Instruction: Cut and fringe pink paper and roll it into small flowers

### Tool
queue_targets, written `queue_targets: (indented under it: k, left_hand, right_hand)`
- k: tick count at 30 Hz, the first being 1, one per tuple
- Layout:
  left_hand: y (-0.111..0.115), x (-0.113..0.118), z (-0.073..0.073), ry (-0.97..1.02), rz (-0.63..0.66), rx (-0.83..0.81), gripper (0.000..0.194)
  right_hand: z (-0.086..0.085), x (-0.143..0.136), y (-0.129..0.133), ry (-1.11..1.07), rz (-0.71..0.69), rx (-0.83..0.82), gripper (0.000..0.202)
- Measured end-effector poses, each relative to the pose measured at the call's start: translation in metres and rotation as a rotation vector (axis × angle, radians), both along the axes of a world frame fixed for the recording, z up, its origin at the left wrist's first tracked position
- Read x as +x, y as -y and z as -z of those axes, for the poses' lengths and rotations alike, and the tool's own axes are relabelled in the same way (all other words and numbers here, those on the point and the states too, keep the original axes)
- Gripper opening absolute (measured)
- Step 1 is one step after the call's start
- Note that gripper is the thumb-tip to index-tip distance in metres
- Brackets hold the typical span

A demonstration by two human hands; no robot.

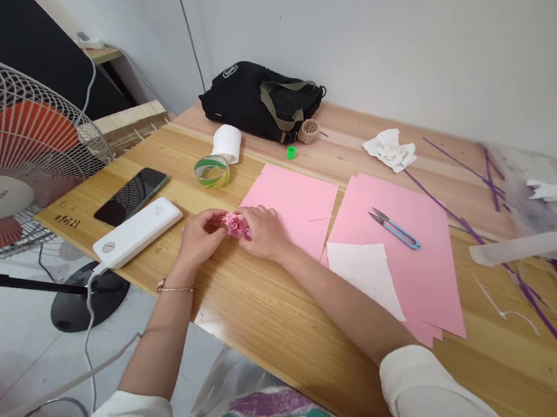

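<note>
A small fringed pink paper piece (236,223) is held between both hands near the table's front left. My left hand (202,237) pinches its left side with thumb and fingers. On its other side, the bent fingers of my right hand (262,232) close round the piece and partly hide it. Just behind my right hand lies a pink sheet (299,197). A stack of pink sheets (404,248) is farther right, with blue thread snips (396,229) and a white paper piece (366,271) on top.
A tape roll (212,172), white paper roll (226,142), green cap (291,153) and black bag (264,101) stand behind. Left are a phone (131,196), power bank (137,232) and fan (2,186). Crumpled tissue (391,150) and purple strips (462,163) lie right.
</note>
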State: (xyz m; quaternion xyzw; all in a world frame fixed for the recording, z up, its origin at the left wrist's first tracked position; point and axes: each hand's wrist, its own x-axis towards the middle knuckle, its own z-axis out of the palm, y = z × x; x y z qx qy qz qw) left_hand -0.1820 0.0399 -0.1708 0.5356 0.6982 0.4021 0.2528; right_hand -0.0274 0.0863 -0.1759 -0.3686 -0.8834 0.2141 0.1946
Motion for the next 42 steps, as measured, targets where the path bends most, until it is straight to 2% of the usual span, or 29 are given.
queue_targets:
  k: [21,28,35,42]
  left_hand:
    - [0.0007,-0.0005,0.0034,-0.021,0.062,-0.005,0.035]
    - [-0.0011,0.0022,0.0051,-0.189,0.077,-0.03,0.035]
    - [-0.0021,0.0064,0.0032,-0.396,0.06,-0.026,0.027]
    - [-0.0025,0.0063,0.0033,-0.417,0.065,-0.024,0.027]
  right_hand:
    - [0.0021,-0.0035,-0.0022,-0.145,0.034,-0.037,0.041]
    - [0.0036,-0.0057,-0.0025,-0.182,0.05,-0.082,0.039]
    - [0.0019,-0.0054,0.0002,-0.171,0.041,-0.053,0.04]
    - [-0.0004,-0.0024,0.0012,-0.136,0.049,-0.003,0.041]
